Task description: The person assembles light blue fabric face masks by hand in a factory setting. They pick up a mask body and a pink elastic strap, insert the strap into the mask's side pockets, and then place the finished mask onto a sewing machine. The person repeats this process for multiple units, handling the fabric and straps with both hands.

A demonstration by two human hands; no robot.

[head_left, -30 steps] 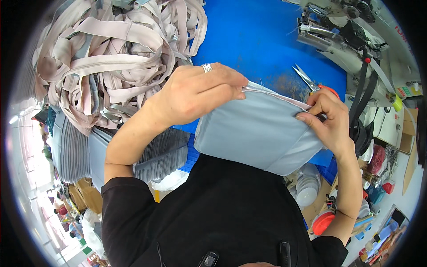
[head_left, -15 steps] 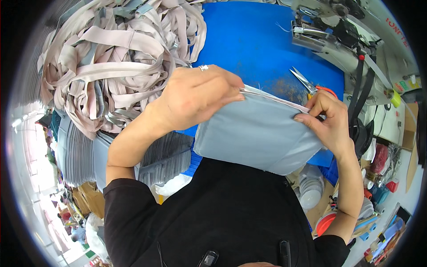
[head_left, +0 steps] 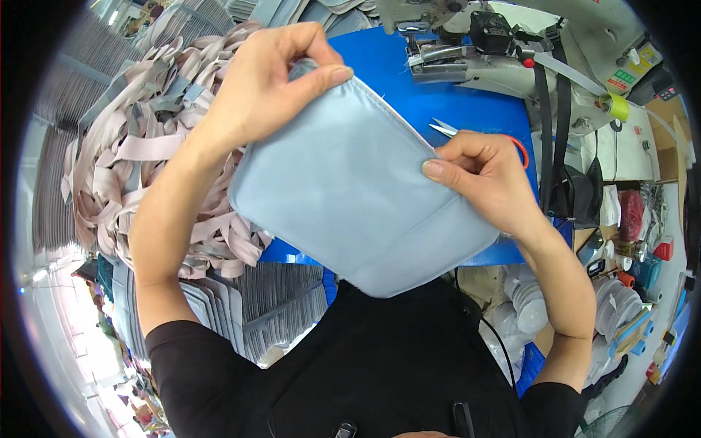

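A grey-blue fabric panel [head_left: 350,190] with rounded lower corners hangs tilted between my hands, above the blue table and in front of my chest. My left hand [head_left: 281,80] pinches its upper left corner, thumb on the near face. Farther right along the same top edge, my right hand [head_left: 478,171] grips the cloth between thumb and fingers. A pale strip shows along that edge between the two hands. Just beyond my right hand lie scissors with red-orange handles [head_left: 521,150], partly hidden by it.
Pink and grey zipper tape [head_left: 153,150] is heaped at the left. Stacks of grey panels [head_left: 285,299] stand below it and at the far left. A sewing machine [head_left: 467,62] occupies the back right of the blue table [head_left: 482,109]. Plastic cups [head_left: 527,303] sit low at the right.
My left hand has risen and moved left, tilting the panel so its left end is higher. More of its face shows. The view has shifted too.
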